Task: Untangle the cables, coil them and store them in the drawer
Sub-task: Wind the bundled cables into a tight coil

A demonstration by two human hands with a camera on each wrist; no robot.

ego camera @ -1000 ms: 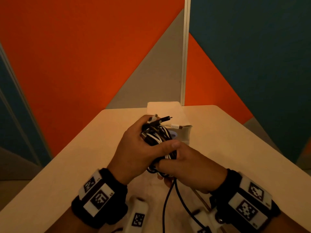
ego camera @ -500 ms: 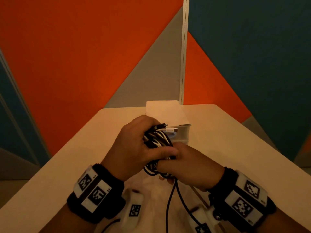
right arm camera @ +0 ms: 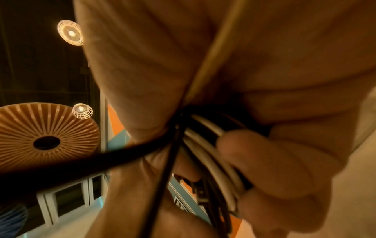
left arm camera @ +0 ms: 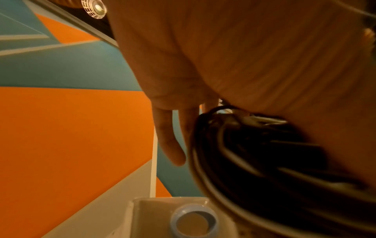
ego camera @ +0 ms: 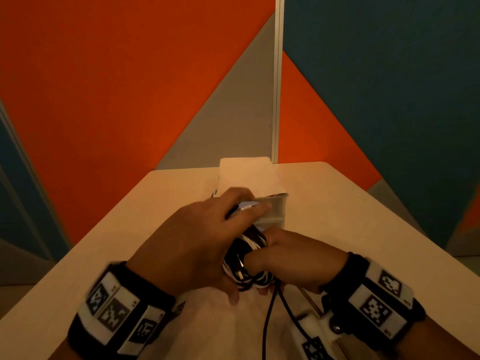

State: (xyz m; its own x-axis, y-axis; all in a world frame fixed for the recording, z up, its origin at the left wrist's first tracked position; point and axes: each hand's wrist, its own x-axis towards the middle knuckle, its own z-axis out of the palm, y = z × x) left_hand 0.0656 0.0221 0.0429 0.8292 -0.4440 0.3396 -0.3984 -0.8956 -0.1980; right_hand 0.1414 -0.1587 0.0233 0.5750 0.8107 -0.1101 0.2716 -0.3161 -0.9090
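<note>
A coiled bundle of black and white cables [ego camera: 249, 258] sits between both hands, just in front of the small clear drawer [ego camera: 275, 211]. My left hand [ego camera: 197, 242] lies over the top of the bundle. Its fingers reach toward the drawer and a pale plug [ego camera: 245, 205] shows at them. In the left wrist view the bundle [left arm camera: 264, 161] lies against the palm and two fingers [left arm camera: 168, 141] are straight. My right hand [ego camera: 298, 261] grips the bundle from the right; its fingers [right arm camera: 264, 161] curl round the strands [right arm camera: 211, 153].
The drawer stands pulled out of a white drawer unit [ego camera: 249, 172] at the table's [ego camera: 350, 216] far middle. A pale blue ring [left arm camera: 193, 223] lies inside the drawer. Two thin black leads [ego camera: 267, 323] hang down toward me. Coloured wall panels stand behind the table.
My left hand has slid forward over the bundle toward the drawer, and its thumb has left the front of the coil. The bundle sits lower and nearer the drawer.
</note>
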